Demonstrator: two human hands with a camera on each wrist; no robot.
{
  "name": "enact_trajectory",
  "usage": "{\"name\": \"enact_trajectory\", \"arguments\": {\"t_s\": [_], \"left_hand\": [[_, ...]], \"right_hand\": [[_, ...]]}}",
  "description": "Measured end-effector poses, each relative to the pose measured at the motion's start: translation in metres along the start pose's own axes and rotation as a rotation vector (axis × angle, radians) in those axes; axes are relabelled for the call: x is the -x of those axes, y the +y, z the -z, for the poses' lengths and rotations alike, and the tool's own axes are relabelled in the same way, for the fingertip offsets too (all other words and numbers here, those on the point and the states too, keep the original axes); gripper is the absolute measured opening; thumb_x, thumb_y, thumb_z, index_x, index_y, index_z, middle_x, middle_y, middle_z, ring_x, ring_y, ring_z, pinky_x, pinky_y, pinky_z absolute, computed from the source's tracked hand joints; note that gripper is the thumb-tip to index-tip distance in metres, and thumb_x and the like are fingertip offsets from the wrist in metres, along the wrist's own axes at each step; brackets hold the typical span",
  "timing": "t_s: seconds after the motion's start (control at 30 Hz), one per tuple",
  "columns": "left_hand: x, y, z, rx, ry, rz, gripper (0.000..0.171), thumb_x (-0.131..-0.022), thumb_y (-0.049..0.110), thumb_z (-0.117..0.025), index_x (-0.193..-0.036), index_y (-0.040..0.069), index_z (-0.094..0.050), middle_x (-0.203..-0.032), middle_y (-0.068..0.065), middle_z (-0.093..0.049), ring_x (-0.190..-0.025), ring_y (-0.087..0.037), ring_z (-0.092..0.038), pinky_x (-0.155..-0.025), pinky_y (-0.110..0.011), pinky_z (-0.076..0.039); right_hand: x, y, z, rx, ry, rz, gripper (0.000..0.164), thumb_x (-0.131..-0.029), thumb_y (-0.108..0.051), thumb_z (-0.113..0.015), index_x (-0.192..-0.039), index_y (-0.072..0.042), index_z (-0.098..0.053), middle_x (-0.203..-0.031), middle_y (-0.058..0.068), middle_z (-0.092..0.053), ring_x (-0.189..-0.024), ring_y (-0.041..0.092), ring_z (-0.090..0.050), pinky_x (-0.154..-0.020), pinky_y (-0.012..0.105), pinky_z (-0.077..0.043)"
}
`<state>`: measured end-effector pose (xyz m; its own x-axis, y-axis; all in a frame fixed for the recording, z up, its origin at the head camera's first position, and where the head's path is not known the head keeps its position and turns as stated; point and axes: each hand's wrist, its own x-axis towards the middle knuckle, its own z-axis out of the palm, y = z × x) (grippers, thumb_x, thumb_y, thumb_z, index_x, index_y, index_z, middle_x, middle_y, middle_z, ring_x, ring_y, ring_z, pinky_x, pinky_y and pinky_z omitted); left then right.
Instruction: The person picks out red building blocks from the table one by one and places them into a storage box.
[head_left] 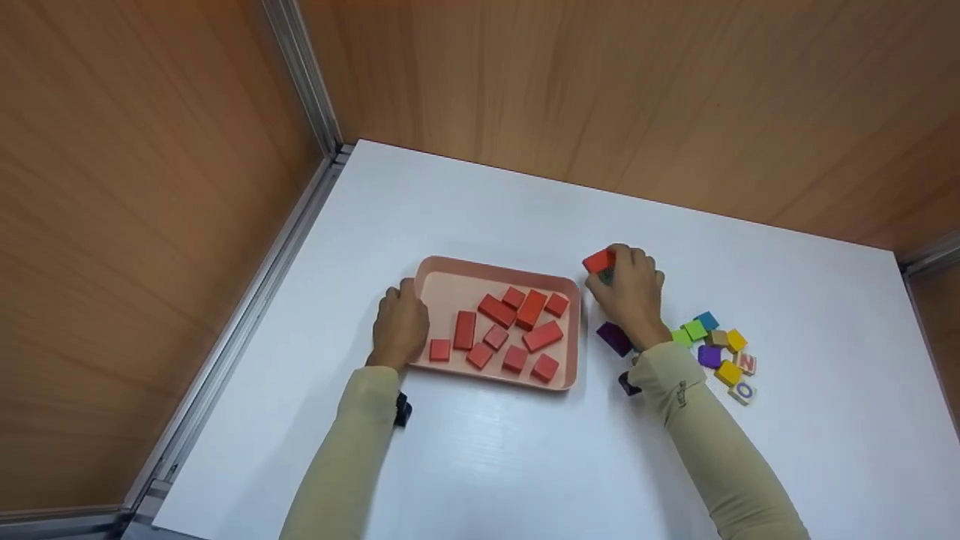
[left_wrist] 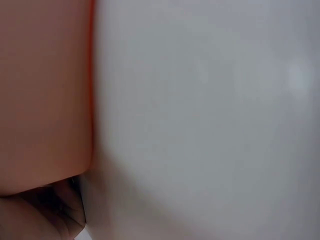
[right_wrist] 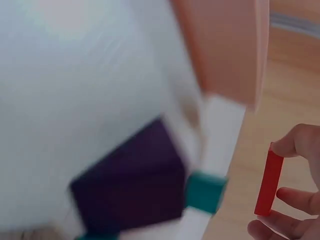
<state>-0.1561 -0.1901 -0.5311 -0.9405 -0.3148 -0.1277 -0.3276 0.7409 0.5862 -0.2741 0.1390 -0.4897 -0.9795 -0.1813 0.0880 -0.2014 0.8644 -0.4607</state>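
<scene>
At the left end of a pink tray [head_left: 499,268], my left hand [head_left: 400,324] grips the side with curled fingers. The left wrist view shows the tray's wall [left_wrist: 45,90] close up, with the fingers [left_wrist: 65,210] at its end. Several red blocks [head_left: 465,330], long ones and cubes, lie spread inside the tray. Just past the tray's right rim, my right hand [head_left: 631,289] pinches a red block [right_wrist: 269,182] between thumb and fingers. Something dark green [head_left: 606,275] shows below that block in the head view.
A dark purple block [head_left: 615,339] lies between tray and right forearm, with a teal block [right_wrist: 206,192] beside it. Right of the forearm sit several coloured blocks [head_left: 709,356], some lettered. Wood panels [head_left: 600,97] wall the white table [head_left: 480,465] at left and back.
</scene>
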Motion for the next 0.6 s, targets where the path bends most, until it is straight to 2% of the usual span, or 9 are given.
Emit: {"name": "enact_trajectory", "arguments": {"t_s": [0.17, 0.33, 0.6], "left_hand": [[0.002, 0.003, 0.003, 0.023, -0.016, 0.01, 0.043, -0.106, 0.017, -0.042, -0.146, 0.002, -0.038, -0.121, -0.018, -0.05, -0.113, -0.031, -0.051, -0.093, -0.046, -0.046], [0.001, 0.006, 0.002, 0.023, -0.02, 0.012, 0.043, -0.106, 0.017, -0.042, -0.146, 0.001, -0.038, -0.123, -0.019, -0.05, -0.114, -0.032, -0.051, -0.093, -0.047, -0.047], [-0.001, 0.012, -0.003, 0.023, -0.012, 0.018, 0.042, -0.106, 0.018, -0.043, -0.144, 0.002, -0.04, -0.12, -0.017, -0.05, -0.111, -0.029, -0.051, -0.091, -0.045, -0.047]], "right_hand": [[0.007, -0.046, -0.007, -0.034, -0.036, 0.094, 0.052, -0.089, -0.028, -0.074, -0.132, -0.008, -0.051, -0.129, 0.015, -0.053, -0.118, 0.032, -0.045, -0.097, 0.05, -0.035], [0.014, -0.084, -0.021, -0.035, -0.123, 0.168, 0.052, -0.087, -0.034, -0.078, -0.127, -0.011, -0.052, -0.123, 0.009, -0.055, -0.114, 0.026, -0.047, -0.094, 0.046, -0.037], [0.026, -0.127, -0.045, 0.007, -0.204, 0.307, 0.046, -0.088, -0.043, -0.075, -0.116, -0.014, -0.055, -0.107, 0.003, -0.057, -0.102, 0.022, -0.048, -0.093, 0.044, -0.036]]}}
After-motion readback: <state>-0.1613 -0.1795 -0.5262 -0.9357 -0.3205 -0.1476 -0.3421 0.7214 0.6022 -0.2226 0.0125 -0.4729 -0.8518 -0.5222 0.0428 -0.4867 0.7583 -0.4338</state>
